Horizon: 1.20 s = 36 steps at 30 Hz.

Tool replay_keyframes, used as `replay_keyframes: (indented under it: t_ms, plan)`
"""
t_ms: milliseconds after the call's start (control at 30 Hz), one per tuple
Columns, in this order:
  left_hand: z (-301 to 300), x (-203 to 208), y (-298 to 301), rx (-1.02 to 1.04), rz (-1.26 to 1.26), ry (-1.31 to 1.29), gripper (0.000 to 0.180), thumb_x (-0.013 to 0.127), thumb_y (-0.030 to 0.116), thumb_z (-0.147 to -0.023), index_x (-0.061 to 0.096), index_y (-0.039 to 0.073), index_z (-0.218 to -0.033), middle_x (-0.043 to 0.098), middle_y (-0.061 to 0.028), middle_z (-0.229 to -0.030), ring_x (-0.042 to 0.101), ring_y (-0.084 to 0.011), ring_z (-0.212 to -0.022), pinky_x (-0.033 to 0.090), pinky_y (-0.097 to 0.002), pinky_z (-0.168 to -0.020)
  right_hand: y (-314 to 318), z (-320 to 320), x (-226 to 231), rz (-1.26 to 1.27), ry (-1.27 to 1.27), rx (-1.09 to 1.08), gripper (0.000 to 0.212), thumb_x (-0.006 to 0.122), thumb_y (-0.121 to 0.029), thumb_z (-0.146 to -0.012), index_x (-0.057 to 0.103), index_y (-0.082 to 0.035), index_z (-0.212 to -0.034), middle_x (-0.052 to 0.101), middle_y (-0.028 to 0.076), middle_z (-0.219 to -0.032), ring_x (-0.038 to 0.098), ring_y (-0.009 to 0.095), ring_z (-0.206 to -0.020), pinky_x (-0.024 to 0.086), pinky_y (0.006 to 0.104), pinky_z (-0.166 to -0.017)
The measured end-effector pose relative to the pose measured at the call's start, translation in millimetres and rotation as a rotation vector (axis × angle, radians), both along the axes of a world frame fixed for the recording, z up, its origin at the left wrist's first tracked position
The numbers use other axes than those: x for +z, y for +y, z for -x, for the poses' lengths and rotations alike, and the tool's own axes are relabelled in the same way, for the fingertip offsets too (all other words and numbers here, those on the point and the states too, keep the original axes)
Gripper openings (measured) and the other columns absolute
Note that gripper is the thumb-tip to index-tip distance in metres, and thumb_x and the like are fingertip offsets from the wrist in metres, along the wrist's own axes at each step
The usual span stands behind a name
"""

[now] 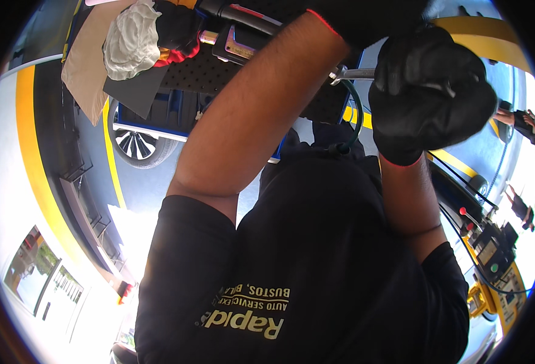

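Note:
My right hand [434,91], in a black glove with a red cuff edge, is closed in a fist at the upper right. From its left side sticks out a shiny metal shaft with a wider head, like a wrench [358,74]. My left hand [389,21], gloved the same way, reaches across just above the right one. Its fingers are cut off by the top edge and blurred, so their grip does not show. A dark green hose [358,112] curves down beside the wrench's head.
A black perforated tool cart top [200,79] carries a black tool with a yellowish label [238,45] and a crumpled cream cloth [132,39]. Brown cardboard [84,85] lies left. A car wheel [138,142] is below. Yellow machinery [507,294] and people [520,209] are at right.

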<state>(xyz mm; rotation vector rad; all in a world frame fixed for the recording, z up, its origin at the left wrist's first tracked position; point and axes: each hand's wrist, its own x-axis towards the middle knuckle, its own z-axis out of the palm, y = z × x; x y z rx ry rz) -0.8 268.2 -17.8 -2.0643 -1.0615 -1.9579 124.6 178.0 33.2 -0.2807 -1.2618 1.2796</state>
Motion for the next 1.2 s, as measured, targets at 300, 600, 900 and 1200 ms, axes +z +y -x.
replay_keyframes:
  t_ms: [300,600,900,1200]
  plan:
    - [33.5,-8.0,2.0,0.274,0.143,0.034,0.053,0.056,0.007,-0.098,0.042,-0.013,-0.144,0.064,-0.0334,-0.116,0.067,-0.0401,-0.103,0.053,-0.047,-0.088,40.8,35.8,-5.5,0.232,0.162,-0.041,0.029,0.046,-0.034,-0.109,0.047,-0.016,-0.086,0.045,-0.002,-0.073,0.044,0.01,-0.064,0.036,0.0259,-0.06]
    - [49.3,-34.6,5.9,0.757,0.153,0.341,0.055,0.057,0.013,-0.101,0.04,-0.009,-0.148,0.065,-0.0231,-0.119,0.067,-0.0322,-0.109,0.052,-0.0401,-0.092,50.1,21.4,-24.3,0.213,0.235,0.174,0.02,0.053,-0.025,-0.107,0.061,-0.007,-0.106,0.058,0.005,-0.095,0.058,0.016,-0.085,0.047,0.0314,-0.077]
    - [38.8,8.4,-12.7,0.544,0.596,0.066,0.05,0.057,0.014,-0.101,0.045,-0.004,-0.145,0.068,-0.0214,-0.104,0.068,-0.0325,-0.093,0.053,-0.0417,-0.079,55.1,39.5,-20.0,-0.868,-0.651,-0.944,0.023,0.062,-0.003,-0.096,0.059,0.003,-0.118,0.063,0.022,-0.105,0.062,0.039,-0.092,0.05,0.0458,-0.083]
    - [47.5,-23.0,-16.8,0.613,0.246,0.086,0.054,0.058,0.019,-0.102,0.042,-0.002,-0.149,0.066,-0.0224,-0.106,0.066,-0.0363,-0.095,0.051,-0.046,-0.083,48.3,55.6,2.6,-0.514,-0.517,-0.581,0.017,0.053,-0.014,-0.102,0.059,0.0,-0.096,0.062,0.019,-0.084,0.059,0.039,-0.076,0.042,0.0474,-0.064]
